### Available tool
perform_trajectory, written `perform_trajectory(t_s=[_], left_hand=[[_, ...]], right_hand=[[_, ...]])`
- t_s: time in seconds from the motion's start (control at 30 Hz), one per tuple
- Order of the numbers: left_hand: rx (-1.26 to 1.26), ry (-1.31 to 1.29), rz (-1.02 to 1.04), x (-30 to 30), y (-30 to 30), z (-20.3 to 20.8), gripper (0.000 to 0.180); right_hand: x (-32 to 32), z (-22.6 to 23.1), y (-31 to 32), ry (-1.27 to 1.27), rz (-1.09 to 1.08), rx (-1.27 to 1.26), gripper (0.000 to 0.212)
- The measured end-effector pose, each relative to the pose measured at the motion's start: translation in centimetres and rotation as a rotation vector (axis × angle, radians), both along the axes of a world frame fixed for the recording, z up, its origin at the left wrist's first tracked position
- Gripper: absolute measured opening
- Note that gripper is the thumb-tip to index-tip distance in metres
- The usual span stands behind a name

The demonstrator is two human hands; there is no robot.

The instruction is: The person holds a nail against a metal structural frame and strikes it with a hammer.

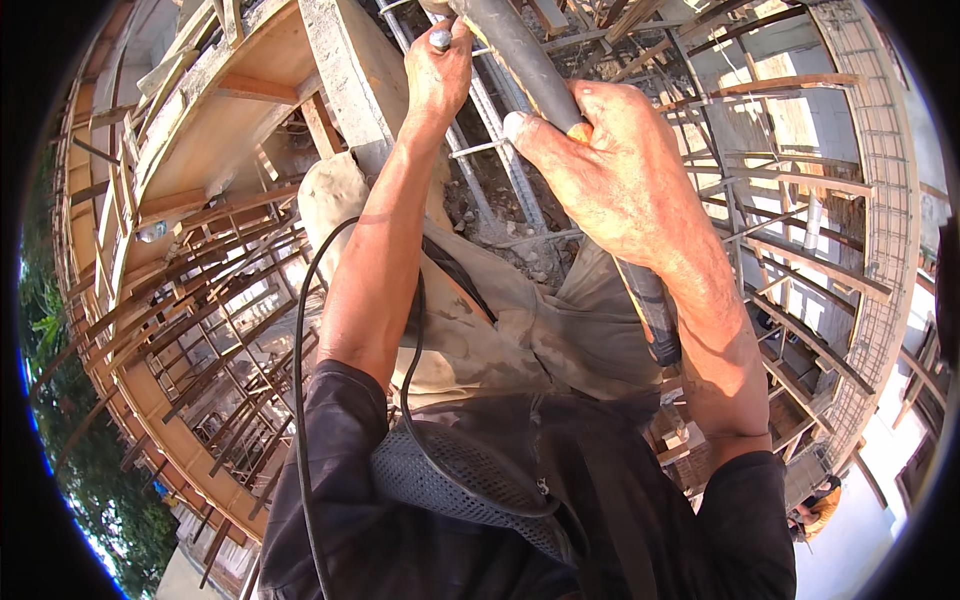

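My right hand [620, 175] is closed around a long grey metal bar [520, 55] with an orange band under the thumb; the bar's dark lower end [655, 320] sticks out below my wrist. My left hand [438, 75] reaches up and grips the steel reinforcement bars [490, 150] next to a concrete column [345, 75], with a small round metal piece [440, 40] showing between its fingers. Both hands work over the rebar cage, above my knees in dusty beige trousers [500, 330].
Wooden formwork and a curved plywood beam form [215, 130] lie to the left, with timber props [230, 330] below. More scaffolding and rebar [800, 260] stand on the right. A black cable [300, 400] runs down my chest. Another person [820, 505] stands far below at lower right.
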State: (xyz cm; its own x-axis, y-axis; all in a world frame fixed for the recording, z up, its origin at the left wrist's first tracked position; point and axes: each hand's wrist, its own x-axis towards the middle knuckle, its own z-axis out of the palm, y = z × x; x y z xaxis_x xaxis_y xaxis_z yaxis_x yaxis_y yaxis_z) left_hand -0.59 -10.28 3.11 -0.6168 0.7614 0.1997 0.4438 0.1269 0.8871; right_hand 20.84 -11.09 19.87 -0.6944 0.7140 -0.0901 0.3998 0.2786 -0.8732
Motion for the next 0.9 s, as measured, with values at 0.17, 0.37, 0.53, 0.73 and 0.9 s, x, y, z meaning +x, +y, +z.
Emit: perform_trajectory(t_s=[0.17,0.37,0.53,0.73,0.9], left_hand=[[0.03,-0.073,0.029,-0.6,0.7,-2.9,0.052],[-0.161,0.077,-0.17,0.2,0.4,-0.8,0.048],[0.016,0.098,-0.098,0.1,-0.2,-3.6,0.039],[0.48,-0.027,0.158,2.2,4.2,5.3,0.04],[0.127,-0.171,0.084,-0.3,1.8,1.4,0.042]], right_hand=[[-1.2,3.3,-0.6,0.32,-0.176,-0.073,0.027],[0.5,-3.9,-0.1,-0.272,0.028,-0.183,0.029],[3.5,-0.9,-2.0,-0.204,-0.012,-0.308,0.028],[5.8,2.6,-2.1,-0.081,-0.228,-0.413,0.019],[6.0,3.8,-2.9,-0.065,-0.357,-0.543,0.018]])
